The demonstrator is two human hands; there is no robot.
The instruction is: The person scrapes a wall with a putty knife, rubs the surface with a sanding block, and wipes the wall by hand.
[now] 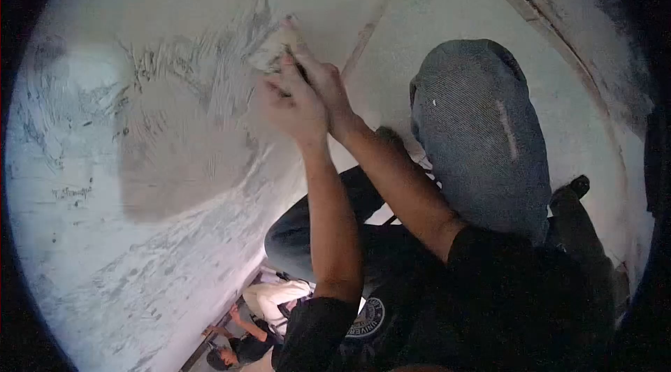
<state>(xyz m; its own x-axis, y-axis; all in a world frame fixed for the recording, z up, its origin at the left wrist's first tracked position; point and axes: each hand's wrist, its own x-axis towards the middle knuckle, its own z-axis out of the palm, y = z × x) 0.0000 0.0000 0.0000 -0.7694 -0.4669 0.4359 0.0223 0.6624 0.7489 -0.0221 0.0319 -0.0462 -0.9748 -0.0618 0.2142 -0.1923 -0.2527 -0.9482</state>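
Two hands: both raised together against a pale wall [105, 288], pressed close, one just in front of the other.
Left hand [293, 106]: nearer the camera, fingers curled in a clenched grip; it covers most of what it holds, so I cannot tell what sits under the palm.
Right hand [325, 82]: just behind the left, touching it, its grip grasping a small flat tool [283, 40] whose light tip pokes out above the fingers and lies against the wall.
Plaster patch [189, 141]: a wide grey-brown smear on the wall, left of and below the hands, with stroke marks fanning up to the tool.
Arms: both bare forearms stretch up from short dark sleeves; the left runs nearly straight up, the right slants in from the right, elbow bent.
Knee [482, 134]: in blue jeans, raised to the right of the arms, near the wall.
Containers: I cannot make out any.
Other person [244, 347]: small, far below by the foot of the wall, in dark clothes.
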